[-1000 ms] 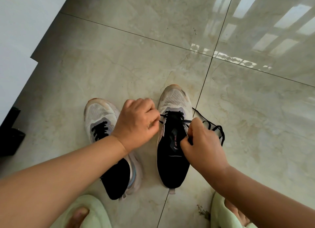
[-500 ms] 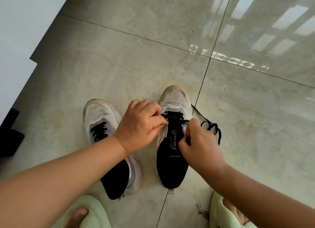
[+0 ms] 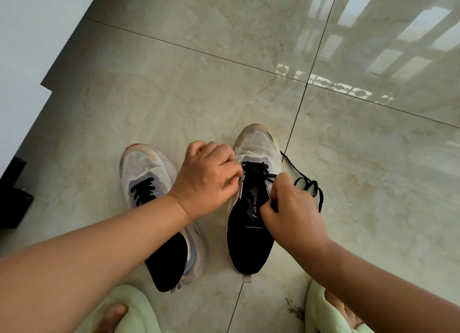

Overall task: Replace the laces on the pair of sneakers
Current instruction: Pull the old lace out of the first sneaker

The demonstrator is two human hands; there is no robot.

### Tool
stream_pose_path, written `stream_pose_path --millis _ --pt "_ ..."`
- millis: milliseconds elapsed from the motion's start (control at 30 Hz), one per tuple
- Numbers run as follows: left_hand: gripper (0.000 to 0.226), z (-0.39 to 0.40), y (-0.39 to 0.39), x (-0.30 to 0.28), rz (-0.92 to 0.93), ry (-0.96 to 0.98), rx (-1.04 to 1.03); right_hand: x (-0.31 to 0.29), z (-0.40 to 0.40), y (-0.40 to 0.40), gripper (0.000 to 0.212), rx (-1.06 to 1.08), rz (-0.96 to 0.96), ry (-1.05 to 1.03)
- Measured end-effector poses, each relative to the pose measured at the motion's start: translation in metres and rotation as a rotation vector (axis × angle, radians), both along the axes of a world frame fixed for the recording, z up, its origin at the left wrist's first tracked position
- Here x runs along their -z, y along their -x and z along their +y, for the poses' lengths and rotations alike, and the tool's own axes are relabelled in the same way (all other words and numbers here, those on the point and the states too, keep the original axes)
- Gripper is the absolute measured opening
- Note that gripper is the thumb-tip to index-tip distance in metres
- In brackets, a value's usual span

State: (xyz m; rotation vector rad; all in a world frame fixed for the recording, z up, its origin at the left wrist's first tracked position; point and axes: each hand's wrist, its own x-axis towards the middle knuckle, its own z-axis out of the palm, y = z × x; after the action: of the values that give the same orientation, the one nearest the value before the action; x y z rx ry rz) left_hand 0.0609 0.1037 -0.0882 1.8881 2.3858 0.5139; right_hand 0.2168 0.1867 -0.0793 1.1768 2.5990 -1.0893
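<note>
Both hands, left hand (image 3: 206, 177) and right hand (image 3: 291, 208), pinch the thin black lace (image 3: 308, 185) on the mesh-toed right sneaker (image 3: 254, 183) standing on glossy marble tile (image 3: 174, 83).

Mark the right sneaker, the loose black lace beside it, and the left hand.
right sneaker (image 3: 257, 143), head view, white mesh toe.
loose black lace (image 3: 319, 195), head view, strand on the floor.
left hand (image 3: 204, 180), head view, back of hand.

Single head-worn view, looking steeply down (wide-angle), close above sneakers (image 3: 251, 195) on tiled floor (image 3: 174, 96)
</note>
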Motion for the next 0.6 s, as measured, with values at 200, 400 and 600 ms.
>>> stream_pose_path --millis 200,400,600 --pt "0.004 -0.010 0.024 0.012 -0.108 0.170 -0.436 0.002 0.000 -0.003 0.024 0.059 0.005 0.047" --pt "0.022 -0.014 0.016 0.006 -0.149 0.122 -0.187 0.001 -0.001 -0.002 0.018 0.051 0.003 0.052" --pt "0.014 -0.013 -0.003 0.000 -0.027 -0.006 0.053 0.002 -0.001 -0.002 0.020 0.046 0.007 0.049"
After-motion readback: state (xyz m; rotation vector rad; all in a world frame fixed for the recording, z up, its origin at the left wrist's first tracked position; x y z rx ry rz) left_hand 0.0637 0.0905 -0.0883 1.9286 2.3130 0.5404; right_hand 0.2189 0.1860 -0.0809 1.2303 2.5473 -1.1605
